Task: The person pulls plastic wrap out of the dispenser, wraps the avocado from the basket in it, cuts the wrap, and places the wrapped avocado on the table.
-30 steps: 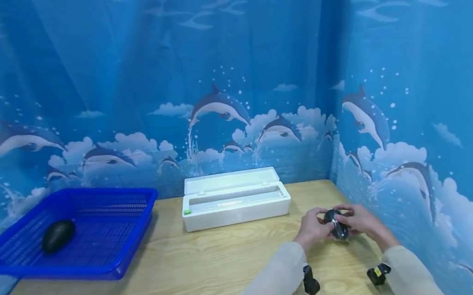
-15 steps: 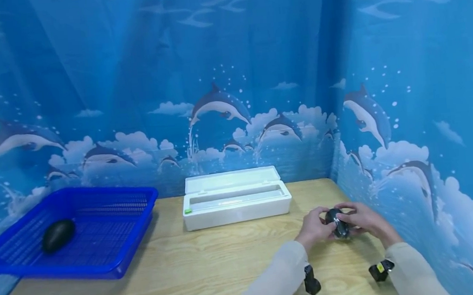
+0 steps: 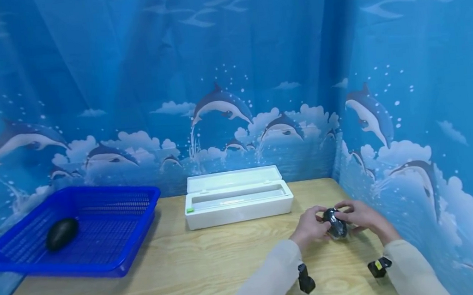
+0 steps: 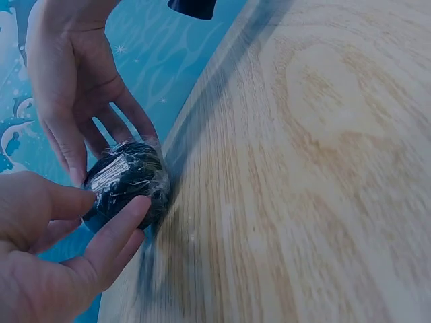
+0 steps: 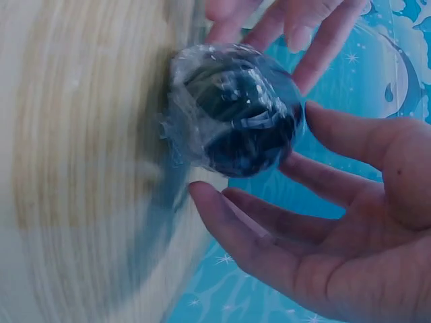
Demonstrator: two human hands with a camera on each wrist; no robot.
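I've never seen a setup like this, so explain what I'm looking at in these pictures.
There's no machine here, just a person's left hand and right hand, both bare. The wide picture comes from a camera worn on the head; the two close ones come from small black cameras, one on each wrist. On the wooden table stand a white box, lid open, and a blue basket holding a dark oval object. Together the hands have a grip on a dark, rounded thing in clear wrap.

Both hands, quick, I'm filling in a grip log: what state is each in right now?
Left hand: holding the wrapped item.
Right hand: holding it too.
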